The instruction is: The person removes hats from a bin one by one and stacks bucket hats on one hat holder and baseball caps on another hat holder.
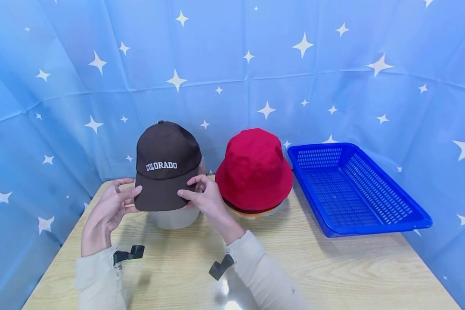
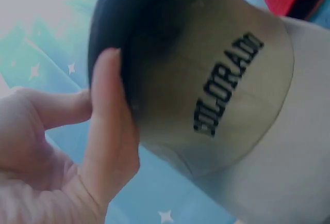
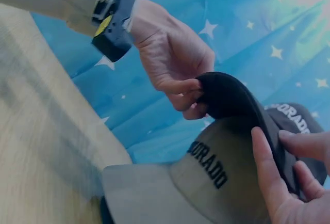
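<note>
A dark brown baseball cap (image 1: 166,146) with white COLORADO lettering faces me at the left of the table. My left hand (image 1: 110,209) pinches the left side of its brim, thumb on top and fingers below. At the brim's right side, my right hand (image 1: 209,198) pinches it the same way. Underneath sits a pale grey-beige cap (image 2: 232,115) with dark COLORADO lettering, its brim (image 1: 174,218) showing below the brown one. In the right wrist view the brown brim (image 3: 232,97) tilts up above the pale crown. What supports the pale cap is mostly hidden.
Right of the caps stands a red bucket hat (image 1: 253,168), with dark, orange and light blue edges showing under it. A blue perforated plastic basket (image 1: 376,230) lies at the right. Behind the wooden table (image 1: 356,271) hangs a blue star-patterned cloth (image 1: 224,43).
</note>
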A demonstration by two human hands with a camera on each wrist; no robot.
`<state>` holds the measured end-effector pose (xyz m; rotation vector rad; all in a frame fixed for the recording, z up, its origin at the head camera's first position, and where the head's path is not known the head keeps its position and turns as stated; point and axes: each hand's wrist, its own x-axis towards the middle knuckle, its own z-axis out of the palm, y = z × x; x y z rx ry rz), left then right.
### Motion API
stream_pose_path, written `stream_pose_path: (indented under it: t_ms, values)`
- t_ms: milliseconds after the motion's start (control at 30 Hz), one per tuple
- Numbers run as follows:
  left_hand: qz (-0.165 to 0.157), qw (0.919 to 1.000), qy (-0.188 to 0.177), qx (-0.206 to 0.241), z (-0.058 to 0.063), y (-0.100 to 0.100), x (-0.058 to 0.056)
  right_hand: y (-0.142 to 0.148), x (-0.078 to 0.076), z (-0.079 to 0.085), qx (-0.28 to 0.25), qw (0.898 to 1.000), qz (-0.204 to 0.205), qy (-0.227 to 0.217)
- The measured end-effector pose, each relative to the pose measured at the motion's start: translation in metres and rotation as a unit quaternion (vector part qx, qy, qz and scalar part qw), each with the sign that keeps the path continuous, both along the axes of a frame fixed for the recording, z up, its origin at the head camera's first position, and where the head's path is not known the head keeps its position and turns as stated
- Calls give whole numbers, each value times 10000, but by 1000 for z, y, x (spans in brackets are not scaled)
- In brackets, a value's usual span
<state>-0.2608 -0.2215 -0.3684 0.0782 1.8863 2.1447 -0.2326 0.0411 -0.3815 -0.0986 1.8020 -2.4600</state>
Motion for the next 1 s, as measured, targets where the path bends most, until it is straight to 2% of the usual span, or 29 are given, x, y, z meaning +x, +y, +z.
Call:
stream_pose_path:
  t_ms: [167, 467, 633, 833, 1000]
  values:
    - [-303, 9992, -47, -275, -11, -6, -3, -1, 0, -12, 19, 10000, 42, 80]
    - [-783, 9967, -30, -199, -31, -8, -13, 4, -1, -22, 339, 9992, 11, 214]
    - [-948, 9954, 18, -133, -44, -10, -19, 5, -5, -32, 558, 9981, -58, 249]
    - [-1045, 9934, -216, -431, -64, -11, -26, 6, -10, -51, 1024, 9943, -205, 218]
    - [-1092, 9923, -330, -490, -80, -13, -28, 5, -11, -62, 1309, 9903, -305, 362]
